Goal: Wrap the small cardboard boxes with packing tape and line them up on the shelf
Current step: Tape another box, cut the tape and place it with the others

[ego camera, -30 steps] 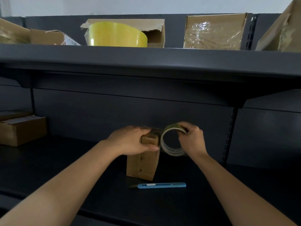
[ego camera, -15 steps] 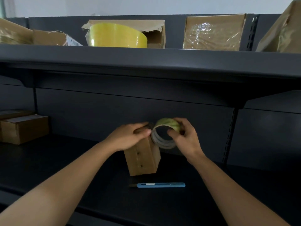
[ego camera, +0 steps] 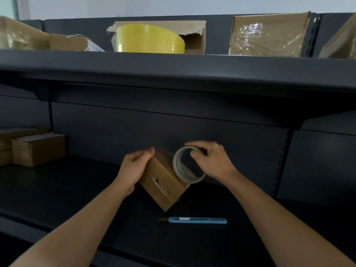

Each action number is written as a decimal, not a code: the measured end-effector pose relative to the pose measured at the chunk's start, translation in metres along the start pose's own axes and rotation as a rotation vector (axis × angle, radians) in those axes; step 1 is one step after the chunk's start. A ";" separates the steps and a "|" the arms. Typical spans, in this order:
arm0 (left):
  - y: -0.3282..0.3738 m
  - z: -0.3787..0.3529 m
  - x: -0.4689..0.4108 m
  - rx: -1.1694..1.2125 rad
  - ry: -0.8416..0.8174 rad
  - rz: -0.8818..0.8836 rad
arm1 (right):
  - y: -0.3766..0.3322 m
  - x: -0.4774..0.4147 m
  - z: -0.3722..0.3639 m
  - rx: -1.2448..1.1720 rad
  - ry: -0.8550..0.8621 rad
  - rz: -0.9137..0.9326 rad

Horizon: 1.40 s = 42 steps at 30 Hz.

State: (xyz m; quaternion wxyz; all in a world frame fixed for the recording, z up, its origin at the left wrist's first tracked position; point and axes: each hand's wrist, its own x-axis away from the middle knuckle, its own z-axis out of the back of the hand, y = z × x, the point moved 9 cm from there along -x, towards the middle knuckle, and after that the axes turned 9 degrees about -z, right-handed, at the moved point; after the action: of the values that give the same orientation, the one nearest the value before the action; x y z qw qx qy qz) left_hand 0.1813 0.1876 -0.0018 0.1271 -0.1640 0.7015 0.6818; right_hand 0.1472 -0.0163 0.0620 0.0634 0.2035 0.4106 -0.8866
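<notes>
A small cardboard box [ego camera: 163, 182] is tilted onto one corner above the dark lower shelf [ego camera: 77, 199]. My left hand [ego camera: 134, 166] grips its upper left end. My right hand [ego camera: 213, 162] holds a roll of clear packing tape [ego camera: 185, 166] by its top rim, pressed against the box's right side. Shiny tape shows along the box's front face.
A blue utility knife [ego camera: 196, 220] lies on the shelf just in front of the box. Stacked small boxes [ego camera: 36, 149] sit at the far left. On the upper shelf [ego camera: 173, 62] stand a big yellow tape roll [ego camera: 150, 39] and several wrapped boxes [ego camera: 267, 34].
The box has gone from standing upright on the shelf to tilted on a corner, turned by my left hand. The tape roll moved with it along the box's right side.
</notes>
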 end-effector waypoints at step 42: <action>-0.069 0.038 -0.005 0.185 0.200 0.313 | 0.022 0.018 -0.039 0.385 -0.300 -0.112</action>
State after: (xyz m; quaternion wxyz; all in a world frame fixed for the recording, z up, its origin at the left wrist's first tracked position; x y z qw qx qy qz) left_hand 0.2122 0.2244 -0.0638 -0.0363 -0.1074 0.7873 0.6061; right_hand 0.1492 -0.0006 0.0167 0.0345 0.0550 0.2308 -0.9708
